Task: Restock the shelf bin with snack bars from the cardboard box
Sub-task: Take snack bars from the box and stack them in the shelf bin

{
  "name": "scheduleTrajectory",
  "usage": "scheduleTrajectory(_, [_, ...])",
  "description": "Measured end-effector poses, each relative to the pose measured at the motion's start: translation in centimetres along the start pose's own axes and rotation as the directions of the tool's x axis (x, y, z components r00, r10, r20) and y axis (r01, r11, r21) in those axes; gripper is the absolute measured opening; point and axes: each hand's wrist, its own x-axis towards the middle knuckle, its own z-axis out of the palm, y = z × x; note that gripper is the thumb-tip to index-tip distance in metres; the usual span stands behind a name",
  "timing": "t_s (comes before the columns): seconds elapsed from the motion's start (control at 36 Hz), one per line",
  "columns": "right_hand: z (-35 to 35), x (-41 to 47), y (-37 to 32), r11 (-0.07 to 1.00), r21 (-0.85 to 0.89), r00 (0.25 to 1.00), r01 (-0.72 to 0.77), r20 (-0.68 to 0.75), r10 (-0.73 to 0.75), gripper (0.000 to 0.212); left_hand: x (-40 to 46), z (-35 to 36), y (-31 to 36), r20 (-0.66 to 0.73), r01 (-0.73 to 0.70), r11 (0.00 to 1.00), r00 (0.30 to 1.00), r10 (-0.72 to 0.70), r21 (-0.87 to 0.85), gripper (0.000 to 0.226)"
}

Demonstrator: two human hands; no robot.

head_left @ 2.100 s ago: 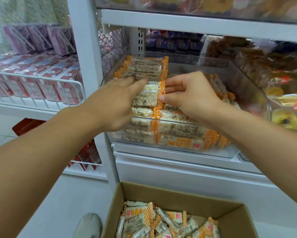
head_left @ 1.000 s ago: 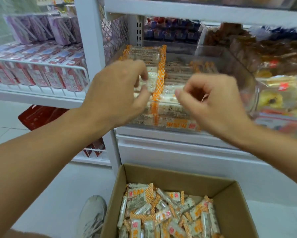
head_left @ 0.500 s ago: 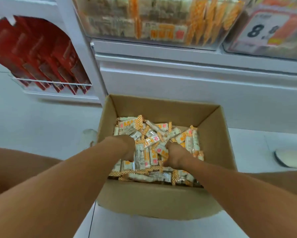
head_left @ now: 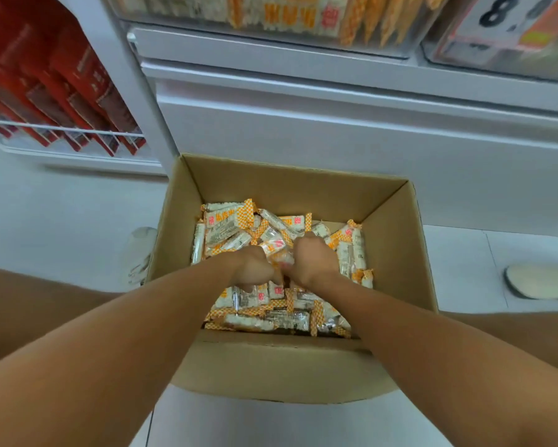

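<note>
Left hand (head_left: pixel 253 269) and right hand (head_left: pixel 313 261) are curling together around small white-and-orange foil-wrapped snack bars (head_left: pixel 282 257) inside the open brown cardboard box (head_left: pixel 397 253); light, slippery wrappers are probably best gathered mid-length.

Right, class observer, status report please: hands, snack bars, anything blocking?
Left hand and right hand both down in the cardboard box, fingers curled among the snack bars. Exact grip hidden. Shelf bin above, partly stocked. Nothing in the way.
</note>
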Motion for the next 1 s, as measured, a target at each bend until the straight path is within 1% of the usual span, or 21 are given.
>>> scheduleTrajectory(0.06, [-1.5, 0.5, 0.1, 0.911, 0.404, 0.996, -0.084, 0.027, 0.08, 0.03, 0.1, -0.4, 0.3, -0.019, -0.016, 0.997, 1.0, 0.014, -0.074, 0.055])
scheduleTrajectory(0.11, [-3.1, 0.7, -0.2, 0.594, 0.788, 0.986, -0.161, 0.146, 0.074, 0.022, 0.4, -0.7, 0.5, -0.059, -0.051, 0.988, 0.997, 0.042, -0.148, 0.05])
scheduleTrajectory(0.17, [-4.7, 0.5, -0.2, 0.263, 0.934, 0.966, -0.241, 0.258, -0.032, 0.013, 0.8, -0.9, 0.4, -0.149, -0.131, 0.96, 0.984, 0.096, -0.246, 0.028])
scheduleTrajectory(0.22, [-5.6, 0.3, 0.3, 0.1, 0.95, 0.942, -0.295, 0.307, -0.138, 0.011, 0.7, -1.1, 0.4, -0.219, -0.162, 0.93, 0.971, 0.092, -0.329, 0.021])
scheduleTrajectory(0.25, [-5.5, 0.5, 0.7, 0.11, 0.952, 0.946, -0.287, 0.3, -0.122, 0.012, 0.6, -1.3, 0.5, -0.235, -0.154, 0.931, 0.969, 0.077, -0.332, 0.024])
scheduleTrajectory(0.28, [-5.2, 0.7, 1.3, 0.21, 0.947, 0.964, -0.245, 0.26, -0.049, 0.011, 0.6, -1.4, 0.5, -0.237, -0.135, 0.939, 0.97, 0.06, -0.315, 0.033])
scheduleTrajectory(0.33, [-3.6, 1.5, 2.9, 0.636, 0.757, 0.988, -0.151, 0.097, 0.119, 0.015, 0.7, -1.4, 0.6, -0.249, -0.084, 0.965, 0.968, 0.02, -0.249, 0.047])
scheduleTrajectory(0.36, [-2.8, 1.7, 3.7, 0.819, 0.556, 0.99, -0.143, 0.068, 0.126, 0.031, 0.7, -1.4, 0.6, -0.248, -0.056, 0.974, 0.969, 0.0, -0.218, 0.047])
scheduleTrajectory(0.39, [-1.9, 1.7, 4.4, 0.916, 0.37, 0.986, -0.154, 0.111, 0.121, 0.052, 0.7, -1.2, 0.7, -0.243, -0.037, 0.98, 0.97, -0.011, -0.193, 0.041])
scheduleTrajectory(0.44, [-0.4, 1.0, 5.2, 0.979, 0.139, 0.971, -0.147, 0.211, 0.116, 0.075, 0.4, -1.0, 0.8, -0.171, -0.023, 0.985, 0.985, -0.006, -0.168, 0.027])
scheduleTrajectory(0.5, [0.8, 0.1, 5.4, 0.997, -0.044, 0.972, -0.068, 0.221, 0.076, 0.069, 0.0, -0.6, 0.9, -0.096, -0.02, 0.983, 0.995, 0.002, -0.183, 0.018])
scheduleTrajectory(0.53, [1.3, -0.1, 5.4, 0.993, -0.112, 0.976, -0.034, 0.211, 0.057, 0.065, 0.0, -0.5, 0.9, -0.076, -0.029, 0.981, 0.997, 0.015, -0.191, 0.026])
scheduleTrajectory(0.58, [1.5, -0.3, 5.1, 0.99, -0.142, 0.977, 0.004, 0.21, 0.026, 0.059, 0.2, -0.4, 0.9, -0.067, -0.048, 0.976, 0.997, 0.035, -0.214, 0.073])
scheduleTrajectory(0.64, [0.4, 0.1, 4.4, 1.0, -0.012, 0.975, 0.001, 0.224, 0.002, 0.047, 0.4, -0.3, 0.8, -0.127, -0.062, 0.974, 0.991, 0.034, -0.217, 0.085])
scheduleTrajectory(0.69, [-1.5, 0.7, 3.5, 0.967, 0.25, 0.981, -0.052, 0.192, 0.003, 0.034, 0.6, -0.3, 0.7, -0.172, -0.06, 0.966, 0.985, 0.016, -0.252, 0.087])
scheduleTrajectory(0.72, [-2.8, 0.9, 3.0, 0.896, 0.434, 0.983, -0.1, 0.185, 0.02, 0.04, 0.7, -0.5, 0.7, -0.197, -0.064, 0.96, 0.98, 0.009, -0.272, 0.088])
scheduleTrajectory(0.78, [-5.3, 1.3, 2.1, 0.537, 0.805, 0.952, -0.252, 0.306, -0.012, 0.044, 0.9, -0.9, 0.8, -0.232, -0.094, 0.945, 0.972, 0.02, -0.313, 0.095])
scheduleTrajectory(0.83, [-7.3, 1.5, 1.5, 0.16, 0.918, 0.908, -0.363, 0.387, -0.159, 0.038, 1.0, -1.2, 0.9, -0.231, -0.129, 0.913, 0.972, 0.04, -0.386, 0.103])
scheduleTrajectory(0.89, [-8.4, 1.5, 1.3, 0.002, 0.918, 0.891, -0.396, 0.385, -0.24, 0.032, 0.8, -1.5, 1.0, -0.199, -0.126, 0.883, 0.979, 0.038, -0.451, 0.109])
scheduleTrajectory(0.94, [-8.6, 1.6, 1.4, -0.041, 0.921, 0.908, -0.386, 0.372, -0.194, 0.038, 0.6, -1.6, 1.1, -0.188, -0.112, 0.875, 0.982, 0.024, -0.471, 0.114])
scheduleTrajectory(1.0, [-7.6, 1.9, 2.3, 0.121, 0.939, 0.947, -0.321, 0.321, 0.024, 0.044, 0.5, -1.7, 1.3, -0.2, -0.111, 0.88, 0.98, 0.018, -0.462, 0.119])
